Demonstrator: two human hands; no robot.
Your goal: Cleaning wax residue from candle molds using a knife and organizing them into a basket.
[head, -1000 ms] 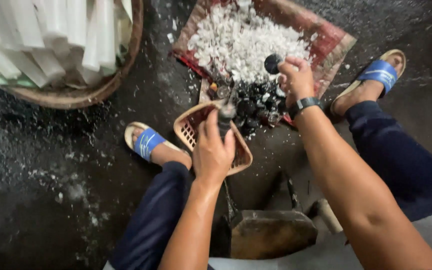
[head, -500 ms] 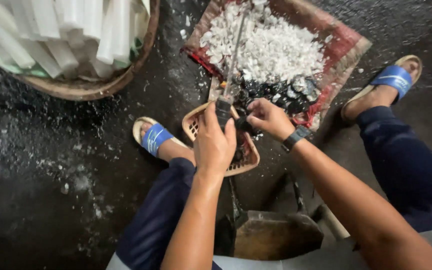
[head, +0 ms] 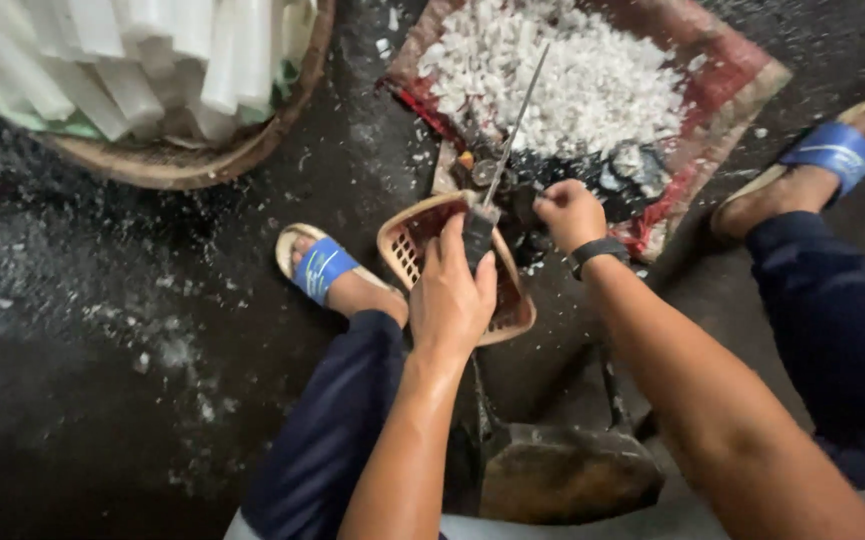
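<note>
Two hands are in view, the left hand (head: 455, 300) and the right hand (head: 569, 212), with one black wristband (head: 595, 252) on the right. One long thin blade (head: 512, 125) with a dark handle. One small plastic basket (head: 414, 238). One large woven basket (head: 192, 165) of white sticks (too many to count). One red mat (head: 727, 75), bearing one heap of white chips (head: 572, 85) and one cluster of dark pieces (head: 572, 180). Two blue sandals (head: 324, 268). One wooden block (head: 562, 475).

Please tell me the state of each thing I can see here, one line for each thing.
left hand: closed around the knife handle
knife: held, blade pointing away over the cloth
right hand: closed on a small dark piece
small basket: on the floor, open
cloth: spread out, heaped with white chips
big basket: full of white sticks
</note>
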